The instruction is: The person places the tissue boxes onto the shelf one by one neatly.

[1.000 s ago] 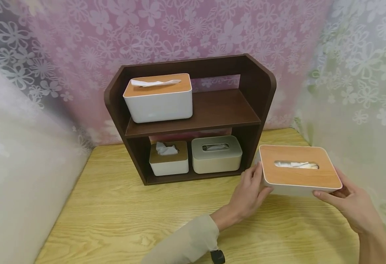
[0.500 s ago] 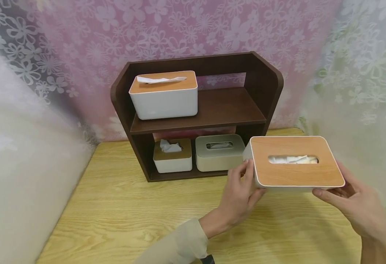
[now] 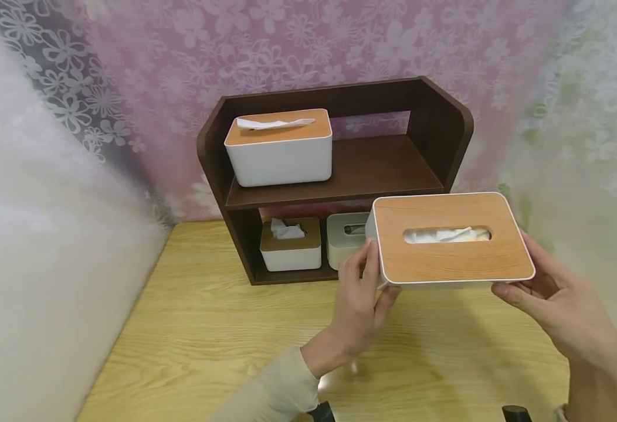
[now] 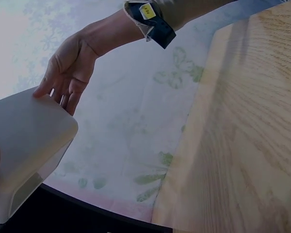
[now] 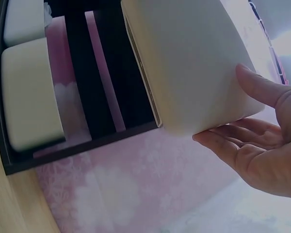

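Both hands hold a white tissue box [image 3: 456, 264] with a wood-look lid, tissue showing in its oval slot. It is lifted above the table, in front of the right part of a dark brown shelf [image 3: 387, 170]. My left hand [image 3: 356, 299] grips its left end, fingers on the side and thumb at the lower front edge. At the right end, my right hand [image 3: 551, 293] grips the corner with its thumb in front. The right wrist view shows that hand's thumb [image 5: 262, 87] on the box's white wall and its fingers around the end.
A larger white tissue box [image 3: 282, 161] stands on the upper shelf's left. On the lower shelf sit a small white tissue box [image 3: 291, 258] with a brown lid and a grey-green-topped tissue box [image 3: 340, 237], partly hidden. The wooden table [image 3: 192, 328] lies below; floral curtains surround it.
The held tissue box has risen and moved left toward the shelf with both hands, and now overlaps the lower right tissue box. The head view has shifted slightly.
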`<state>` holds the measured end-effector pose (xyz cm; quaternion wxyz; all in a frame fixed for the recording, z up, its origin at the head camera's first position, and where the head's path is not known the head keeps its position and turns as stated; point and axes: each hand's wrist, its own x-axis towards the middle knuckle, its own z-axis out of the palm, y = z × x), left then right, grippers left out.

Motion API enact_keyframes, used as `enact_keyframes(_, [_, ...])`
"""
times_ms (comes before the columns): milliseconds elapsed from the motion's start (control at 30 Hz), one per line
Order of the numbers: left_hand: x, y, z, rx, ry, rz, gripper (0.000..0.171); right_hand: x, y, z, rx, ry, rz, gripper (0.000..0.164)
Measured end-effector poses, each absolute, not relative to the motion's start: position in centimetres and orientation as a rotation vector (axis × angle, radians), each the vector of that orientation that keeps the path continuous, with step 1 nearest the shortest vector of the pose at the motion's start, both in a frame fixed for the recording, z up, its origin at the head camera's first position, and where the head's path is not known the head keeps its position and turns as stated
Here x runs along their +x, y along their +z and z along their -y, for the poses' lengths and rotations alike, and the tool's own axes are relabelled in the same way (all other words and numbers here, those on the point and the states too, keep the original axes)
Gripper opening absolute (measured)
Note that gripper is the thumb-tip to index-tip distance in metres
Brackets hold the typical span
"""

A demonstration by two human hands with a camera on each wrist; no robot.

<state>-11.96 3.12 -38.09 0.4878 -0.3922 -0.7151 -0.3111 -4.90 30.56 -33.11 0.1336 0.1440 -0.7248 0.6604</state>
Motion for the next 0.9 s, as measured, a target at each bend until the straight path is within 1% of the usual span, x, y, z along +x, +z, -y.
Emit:
enact_keyframes(233, [-12.5, -36.5, -2.2, -0.923, -0.775, 1.684, 0.06, -5.8, -31.6, -29.2, 0.542, 1.917, 2.016, 0.085])
enact_keyframes(367, [-12.9, -35.6, -1.8, -0.926, -0.795, 1.66, 0.06, -6.4, -30.8, -28.7, 0.54, 1.846, 2.04, 0.084])
enact_keyframes(433, [-13.2, -35.1, -1.5, -0.927, -0.817, 1.662, 0.061, -6.9, -30.2, -28.4, 0.549, 1.801, 2.068, 0.083])
enact_keyframes(633, [-14.2, -33.5, -0.4, -0.918, -0.839, 1.692, 0.061, -9.0, -28.7, -27.3, 0.696, 1.736, 2.091, 0.081])
enact_keyframes(733, [-14.7, -32.9, 0.1, -0.913, -0.842, 1.717, 0.062, -9.9, -28.3, -26.8, 0.679, 1.624, 2.17, 0.079])
enact_keyframes(900, [-15.7, -31.7, 0.6, -0.931, -0.874, 1.736, 0.061, -10.8, -27.7, -26.3, 0.547, 1.423, 2.308, 0.076])
